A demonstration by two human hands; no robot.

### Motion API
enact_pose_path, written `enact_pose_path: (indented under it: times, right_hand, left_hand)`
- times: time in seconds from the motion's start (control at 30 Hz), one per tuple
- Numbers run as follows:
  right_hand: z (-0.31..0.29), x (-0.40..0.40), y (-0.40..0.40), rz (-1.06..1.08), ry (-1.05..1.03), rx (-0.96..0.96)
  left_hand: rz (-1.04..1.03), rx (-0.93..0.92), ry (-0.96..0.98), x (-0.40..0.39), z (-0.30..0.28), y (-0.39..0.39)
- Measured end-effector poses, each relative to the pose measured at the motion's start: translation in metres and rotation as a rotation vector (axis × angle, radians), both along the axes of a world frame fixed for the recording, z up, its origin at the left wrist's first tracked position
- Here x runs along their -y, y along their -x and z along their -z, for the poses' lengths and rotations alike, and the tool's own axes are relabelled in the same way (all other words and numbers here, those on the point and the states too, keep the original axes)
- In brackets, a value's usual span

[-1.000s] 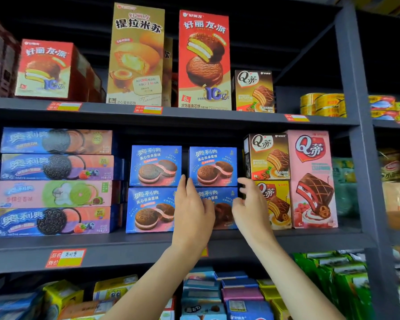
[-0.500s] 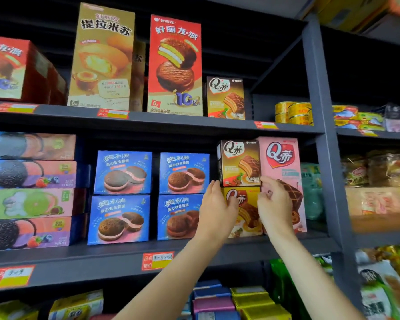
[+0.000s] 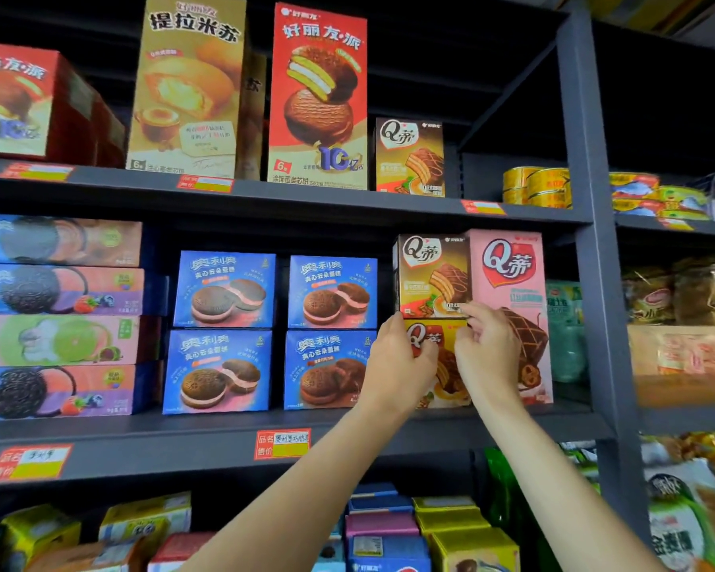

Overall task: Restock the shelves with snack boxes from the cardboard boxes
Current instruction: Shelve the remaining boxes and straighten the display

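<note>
On the middle shelf (image 3: 223, 431), a small yellow snack box (image 3: 444, 371) stands under a brown snack box (image 3: 432, 274). A tall pink snack box (image 3: 508, 278) is right beside them. My left hand (image 3: 399, 361) grips the yellow box's left edge near its top corner. My right hand (image 3: 488, 353) has its fingers curled at the yellow box's top right, with the fingertips touching the brown box's bottom edge. Both hands hide much of the yellow box's front. To the left are stacked blue cookie boxes (image 3: 331, 332).
Long cookie boxes (image 3: 58, 315) are stacked at the far left of the shelf. Tall red and gold boxes (image 3: 318, 97) stand on the upper shelf. A grey upright post (image 3: 595, 282) bounds the bay on the right, with cans and bags beyond. Several cartons fill the lower shelf (image 3: 389, 530).
Both hands have moved right from the lower blue cookie box to the yellow box and closed on its edges. The view has also shifted right.
</note>
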State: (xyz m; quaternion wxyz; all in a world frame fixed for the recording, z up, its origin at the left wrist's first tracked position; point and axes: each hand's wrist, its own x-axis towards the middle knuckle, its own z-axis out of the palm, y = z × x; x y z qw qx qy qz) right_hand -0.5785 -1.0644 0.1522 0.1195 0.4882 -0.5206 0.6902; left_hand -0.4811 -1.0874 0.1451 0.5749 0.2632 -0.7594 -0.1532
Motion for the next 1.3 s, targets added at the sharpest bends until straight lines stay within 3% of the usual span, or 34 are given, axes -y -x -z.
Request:
enact_pose_path:
  times: [0.83,1.03,1.17,1.3]
  right_hand:
    - [0.002,0.003,-0.01,-0.035,-0.044,-0.065]
    - [0.004,-0.002,-0.037,0.054,0.188,-0.15]
    - [-0.002,0.001,-0.088,-0.084,0.313,-0.233]
    - [-0.005,0.001,-0.156,-0.237,0.357,-0.285]
  left_hand:
    - [-0.077,-0.044,0.023,0.006,-0.002,-0.005]
    - [-0.112,-0.002,0.285,-0.014,0.003,-0.032]
    - [-0.195,-0.113,0.394,-0.017,0.003,-0.078]
    - [-0.351,-0.196,0.383,-0.015,0.0,-0.156]
